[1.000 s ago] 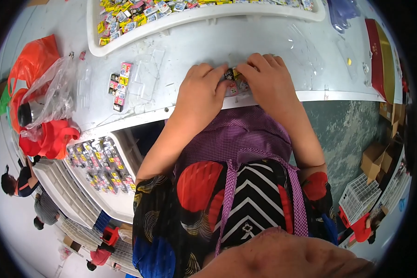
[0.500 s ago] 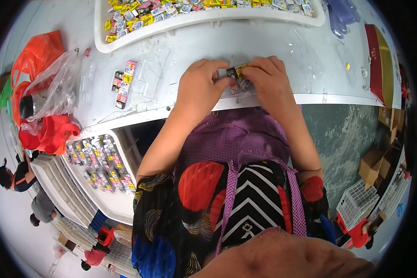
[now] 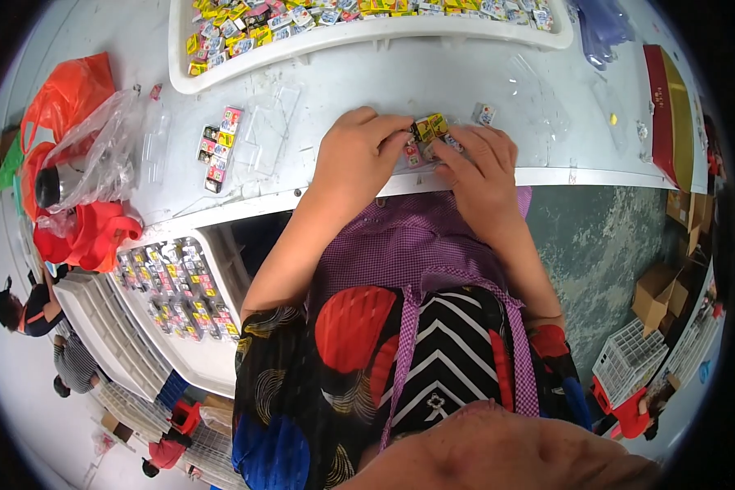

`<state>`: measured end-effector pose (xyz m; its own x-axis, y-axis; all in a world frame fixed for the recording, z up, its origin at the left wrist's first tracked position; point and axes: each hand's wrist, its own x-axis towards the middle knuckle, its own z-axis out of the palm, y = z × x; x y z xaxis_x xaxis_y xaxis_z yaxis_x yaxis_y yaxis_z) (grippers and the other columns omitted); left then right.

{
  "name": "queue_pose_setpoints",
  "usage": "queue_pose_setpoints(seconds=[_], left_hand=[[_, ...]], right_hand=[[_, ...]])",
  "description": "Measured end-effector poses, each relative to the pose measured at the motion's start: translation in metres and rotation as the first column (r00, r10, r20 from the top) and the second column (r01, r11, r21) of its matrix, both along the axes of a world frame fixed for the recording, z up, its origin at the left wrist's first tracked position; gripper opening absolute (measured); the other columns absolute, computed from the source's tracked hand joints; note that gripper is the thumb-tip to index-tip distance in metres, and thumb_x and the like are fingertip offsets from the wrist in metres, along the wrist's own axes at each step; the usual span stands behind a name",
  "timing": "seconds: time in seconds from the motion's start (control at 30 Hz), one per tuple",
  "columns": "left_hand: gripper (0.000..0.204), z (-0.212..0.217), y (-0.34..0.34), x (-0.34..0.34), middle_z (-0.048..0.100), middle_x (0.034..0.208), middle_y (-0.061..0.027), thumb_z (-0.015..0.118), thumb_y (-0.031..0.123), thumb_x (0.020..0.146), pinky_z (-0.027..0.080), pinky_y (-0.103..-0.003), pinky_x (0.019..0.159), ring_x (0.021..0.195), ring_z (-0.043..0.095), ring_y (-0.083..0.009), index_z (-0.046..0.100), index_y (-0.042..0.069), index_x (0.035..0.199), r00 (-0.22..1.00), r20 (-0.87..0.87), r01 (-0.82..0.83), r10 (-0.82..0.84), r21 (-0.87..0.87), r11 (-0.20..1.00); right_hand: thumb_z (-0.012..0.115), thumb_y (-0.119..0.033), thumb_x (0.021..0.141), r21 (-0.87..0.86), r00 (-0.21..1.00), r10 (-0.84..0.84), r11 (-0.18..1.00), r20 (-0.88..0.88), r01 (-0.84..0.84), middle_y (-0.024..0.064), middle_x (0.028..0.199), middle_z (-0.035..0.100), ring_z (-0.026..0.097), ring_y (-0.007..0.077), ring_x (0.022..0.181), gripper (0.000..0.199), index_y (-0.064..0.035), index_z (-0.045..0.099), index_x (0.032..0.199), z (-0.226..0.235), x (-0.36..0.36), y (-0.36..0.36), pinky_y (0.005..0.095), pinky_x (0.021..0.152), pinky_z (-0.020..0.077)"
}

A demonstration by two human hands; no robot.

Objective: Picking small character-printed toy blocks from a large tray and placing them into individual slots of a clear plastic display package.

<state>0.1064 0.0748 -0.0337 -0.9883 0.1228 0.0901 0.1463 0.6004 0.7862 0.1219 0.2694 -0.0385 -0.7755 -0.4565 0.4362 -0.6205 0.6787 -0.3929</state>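
Observation:
Small printed boxes sit in a tight cluster between my hands at the table's front edge. A yellow-and-black box [image 3: 429, 126] is at the top of the cluster, a pink box [image 3: 414, 155] below it, and a white one is partly under my right fingers. My left hand [image 3: 358, 159] grips the cluster's left side between thumb and fingers. Curled over its right side is my right hand [image 3: 480, 163], thumb and fingers pressing on the boxes. A single white box [image 3: 486, 113] lies on the table just beyond the right fingers. The cluster's underside is hidden.
A white tray [image 3: 367, 41] heaped with small boxes stands at the back. To the left lie a joined group of boxes [image 3: 218, 147], clear plastic shells [image 3: 265, 122] and bags [image 3: 65, 90]. Below left, another tray [image 3: 212, 359] holds filled packs. A red-and-gold carton [image 3: 665, 118] stands right.
My right hand has shifted slightly right and toward me. The yellow-and-black box shows more fully, and the single white box has come into sight beyond the right fingers. My left hand has barely moved.

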Motion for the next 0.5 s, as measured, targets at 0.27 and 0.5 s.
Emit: queue_pose_setpoints(seconds=[0.27, 0.5], left_hand=[[0.018, 0.003, -0.001, 0.024, 0.052, 0.08, -0.0062, 0.069, 0.005, 0.075, 0.04, -0.037, 0.071, 0.076, 0.049, -0.0269, 0.071, 0.008, 0.093, 0.966, -0.185, 0.141, -0.178, -0.197, 0.97], [0.019, 0.0, 0.002, 0.025, 0.051, 0.079, -0.0068, 0.069, 0.002, 0.074, 0.04, -0.036, 0.07, 0.075, 0.048, -0.0265, 0.071, 0.007, 0.093, 0.971, -0.186, 0.12, -0.147, -0.151, 0.981]], right_hand=[[0.071, -0.007, 0.071, 0.021, 0.99, -0.087, 0.996, 0.109, 0.086, 0.0053, 0.093, 0.055, 0.051, 0.0263, 0.09, 0.02, -0.0078, 0.064, 0.09, 0.013, -0.008, -0.004, 0.0386, 0.084, 0.0353], [0.071, -0.012, 0.072, 0.056, 0.981, -0.138, 0.99, 0.135, 0.131, 0.0049, 0.092, 0.054, 0.051, 0.0263, 0.091, 0.019, -0.008, 0.063, 0.089, 0.013, -0.007, -0.011, 0.04, 0.086, 0.0331]])
